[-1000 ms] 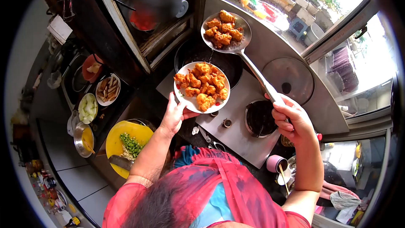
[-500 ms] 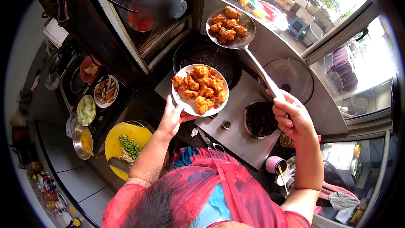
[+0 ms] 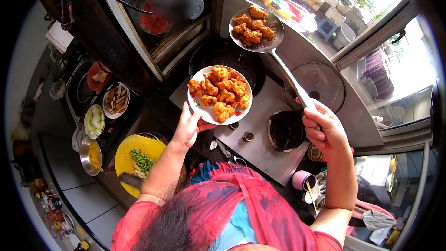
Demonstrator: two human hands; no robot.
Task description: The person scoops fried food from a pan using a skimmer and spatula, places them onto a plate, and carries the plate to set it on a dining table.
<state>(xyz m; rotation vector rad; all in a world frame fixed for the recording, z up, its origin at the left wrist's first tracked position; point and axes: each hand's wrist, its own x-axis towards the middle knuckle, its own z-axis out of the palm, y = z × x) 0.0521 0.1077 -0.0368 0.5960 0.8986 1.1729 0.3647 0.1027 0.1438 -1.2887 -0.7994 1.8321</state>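
Head view: left hand (image 3: 188, 128) pinches the rim of a round white plate (image 3: 200, 110), thumb at the edge, fingers partly hidden beneath. Right hand (image 3: 326, 128) is wrapped around the long handle of a silver metal perforated skimmer (image 3: 287, 75). Position of goods: a heap of golden-orange fried pieces (image 3: 222, 88) lies on the plate, which is held up before a round black wok (image 3: 246, 60) and hides part of it; a smaller batch of reddish-brown fried pieces (image 3: 253, 30) sits in the skimmer, beyond the plate and apart from it. Progress, as judged: both portions appear cooked but are not combined; the skimmer is loaded, not emptied. Whether any pieces lie in the wok cannot be confirmed. Nearby: a round transparent lid (image 3: 325, 81) and a round yellow chopping board (image 3: 126, 151) bearing chopped green pieces (image 3: 142, 160), neither hand touching these
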